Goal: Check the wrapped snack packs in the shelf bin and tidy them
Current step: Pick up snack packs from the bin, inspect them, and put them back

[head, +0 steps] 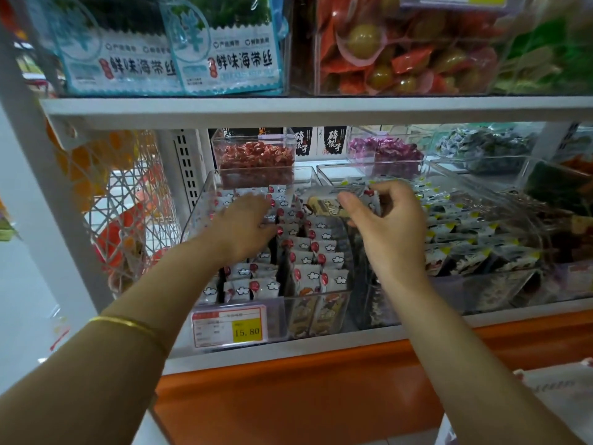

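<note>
A clear plastic shelf bin (317,311) on the middle shelf holds rows of white wrapped snack packs (313,260) printed with red balloons and clouds. My left hand (245,224) reaches into the left rows with fingers spread flat on the packs. My right hand (390,220) hovers over the bin's back right and pinches one snack pack (324,205) between thumb and fingers, lifted clear of the rows. A gold bangle sits on my left forearm.
A price tag (229,324) reading 15.80 hangs on the bin front. Another clear bin of dark wrapped packs (475,242) stands to the right. Small bins of red candy (255,157) and purple candy (386,154) sit behind. The upper shelf edge (288,107) hangs close above.
</note>
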{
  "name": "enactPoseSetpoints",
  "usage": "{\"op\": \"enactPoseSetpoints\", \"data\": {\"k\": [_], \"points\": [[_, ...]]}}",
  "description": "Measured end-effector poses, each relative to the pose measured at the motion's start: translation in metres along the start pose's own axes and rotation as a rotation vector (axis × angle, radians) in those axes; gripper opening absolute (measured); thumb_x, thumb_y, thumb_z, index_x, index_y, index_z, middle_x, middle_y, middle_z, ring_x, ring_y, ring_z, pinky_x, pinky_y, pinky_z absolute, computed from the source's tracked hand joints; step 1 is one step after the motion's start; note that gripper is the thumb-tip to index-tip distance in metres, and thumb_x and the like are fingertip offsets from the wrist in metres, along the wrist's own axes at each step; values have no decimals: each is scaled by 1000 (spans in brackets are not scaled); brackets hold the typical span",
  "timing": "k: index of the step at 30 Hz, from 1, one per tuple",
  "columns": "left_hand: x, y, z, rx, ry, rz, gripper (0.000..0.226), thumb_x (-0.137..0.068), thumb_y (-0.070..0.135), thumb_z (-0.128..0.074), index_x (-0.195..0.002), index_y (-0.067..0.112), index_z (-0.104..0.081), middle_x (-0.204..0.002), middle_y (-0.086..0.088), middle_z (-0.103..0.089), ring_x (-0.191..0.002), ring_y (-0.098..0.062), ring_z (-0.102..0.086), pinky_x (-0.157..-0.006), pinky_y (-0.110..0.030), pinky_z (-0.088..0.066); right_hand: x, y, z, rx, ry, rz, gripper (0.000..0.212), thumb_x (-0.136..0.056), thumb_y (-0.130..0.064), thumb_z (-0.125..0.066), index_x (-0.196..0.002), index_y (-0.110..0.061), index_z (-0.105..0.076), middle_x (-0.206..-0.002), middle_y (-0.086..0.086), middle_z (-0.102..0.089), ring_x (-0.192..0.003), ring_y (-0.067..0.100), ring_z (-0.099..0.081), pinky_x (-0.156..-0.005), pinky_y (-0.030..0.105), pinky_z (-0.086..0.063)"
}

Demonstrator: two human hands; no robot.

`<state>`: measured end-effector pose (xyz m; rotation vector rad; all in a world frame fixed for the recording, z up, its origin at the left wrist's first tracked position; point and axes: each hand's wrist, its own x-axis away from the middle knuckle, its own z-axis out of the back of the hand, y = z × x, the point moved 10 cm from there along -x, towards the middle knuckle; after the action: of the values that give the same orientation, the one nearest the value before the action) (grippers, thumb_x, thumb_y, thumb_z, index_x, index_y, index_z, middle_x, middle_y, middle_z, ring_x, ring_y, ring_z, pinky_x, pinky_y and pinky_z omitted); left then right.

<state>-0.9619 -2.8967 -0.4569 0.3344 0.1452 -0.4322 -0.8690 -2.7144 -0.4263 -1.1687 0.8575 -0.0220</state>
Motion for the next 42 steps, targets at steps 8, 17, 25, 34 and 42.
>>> {"op": "enactPoseSetpoints", "data": {"k": [8, 17, 25, 34, 42], "points": [[-22, -21, -38, -268, -218, 24, 64, -92, 59, -13, -135, 21, -41, -153, 2, -26, -143, -15, -10, -109, -62, -4, -21, -19, -36, 114, -112, 136, 33, -82, -29, -70, -103, -10, -54, -88, -6, -52, -83, 12, -53, -68, 9, -37], [-8, -20, -38, -278, -209, 67, 59, -94, 53, -20, -134, 15, -40, -150, -3, -28, -144, -17, -6, -108, -61, -2, -61, -10, -153, 335, -420, 195, 32, -84, -24, -68, -102, -4, -52, -102, 9, -60, -87, 13, -48, -72, 23, -38], [20, -27, -20, -154, -109, 128, 65, -94, 48, -22, -150, 20, -5, -158, 0, 3, -144, -14, 12, -113, -48, 8, -47, 19, -208, 630, -814, 189, 23, -87, -21, -65, -70, -8, -57, -71, 1, -55, -62, 11, -48, -56, 23, -32], [37, -22, -24, -164, -161, 124, 62, -98, 44, -19, -150, 14, -1, -158, -4, 6, -144, -15, 13, -117, -43, 5, -22, 32, -215, 778, -1139, 263, 21, -89, -21, -61, -94, 0, -62, -90, 13, -62, -83, 26, -57, -75, 37, -46], [40, -21, -25, -135, -171, 140, 62, -98, 44, -17, -150, 15, 2, -158, -4, 9, -143, -15, 15, -117, -42, 7, -31, 29, -217, 698, -1075, 248, 28, -91, -12, -55, -115, 1, -63, -121, 18, -61, -111, 30, -57, -96, 36, -45]]}}
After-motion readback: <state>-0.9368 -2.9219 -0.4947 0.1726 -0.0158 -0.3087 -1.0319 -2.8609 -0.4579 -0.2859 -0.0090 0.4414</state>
